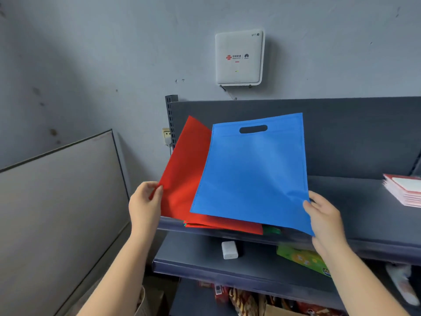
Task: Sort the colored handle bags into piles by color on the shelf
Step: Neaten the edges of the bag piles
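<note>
Blue flat non-woven bag with a die-cut slot handle (252, 176) is the largest thing in play: it is held up tilted over the dark grey metal shelf (355, 197), handle end away from the person and toward the shelf's back panel, bottom edge nearest the body. Its long axis runs from the near right corner up to the handle. Behind and to its left, a red flat non-woven bag (184, 169) fans out at a steeper tilt, its lower part resting on a thin stack of more bags at the shelf's front lip, where a sliver of green fabric (272, 230) shows.

Right hand (323, 215) pinches the blue bag's near right corner. Left hand (145, 201) pinches the red bag's left edge between thumb and fingers. So each hand has one colour, and the blue one sits to the right, nearer the bare stretch of shelf. Parting them probably means carrying blue rightward, short of the stack of red-edged booklets (404, 190).
</note>
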The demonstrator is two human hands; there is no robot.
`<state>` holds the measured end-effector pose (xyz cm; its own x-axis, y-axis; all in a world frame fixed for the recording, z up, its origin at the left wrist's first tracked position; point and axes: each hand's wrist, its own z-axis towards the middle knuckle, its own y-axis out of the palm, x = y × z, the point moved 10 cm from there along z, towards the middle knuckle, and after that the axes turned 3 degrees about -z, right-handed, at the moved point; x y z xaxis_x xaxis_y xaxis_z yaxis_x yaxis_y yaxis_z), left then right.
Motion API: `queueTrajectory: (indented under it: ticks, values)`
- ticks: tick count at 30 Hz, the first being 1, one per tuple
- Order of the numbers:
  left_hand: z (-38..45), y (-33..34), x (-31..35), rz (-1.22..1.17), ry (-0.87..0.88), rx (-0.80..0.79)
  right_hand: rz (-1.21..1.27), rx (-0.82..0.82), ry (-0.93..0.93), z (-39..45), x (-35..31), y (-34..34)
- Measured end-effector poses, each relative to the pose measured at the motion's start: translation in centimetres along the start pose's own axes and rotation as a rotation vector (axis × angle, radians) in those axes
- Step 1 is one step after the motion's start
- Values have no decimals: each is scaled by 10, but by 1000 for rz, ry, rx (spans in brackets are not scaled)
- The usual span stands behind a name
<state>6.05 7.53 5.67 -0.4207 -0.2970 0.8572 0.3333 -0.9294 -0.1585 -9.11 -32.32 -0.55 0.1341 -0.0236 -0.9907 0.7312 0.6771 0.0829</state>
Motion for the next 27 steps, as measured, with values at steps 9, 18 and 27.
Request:
queueTrajectory:
  ticks: [9,18,27]
  values:
    - [-110,-166,-13,-25,-76,376,214,-383,140,-95,21,80]
    - [-234,-347,4,-92,-113,733,313,-733,267,-229,44,176]
    - [-357,-493,56,-8,-63,1063,336,-1057,389,-390,39,253]
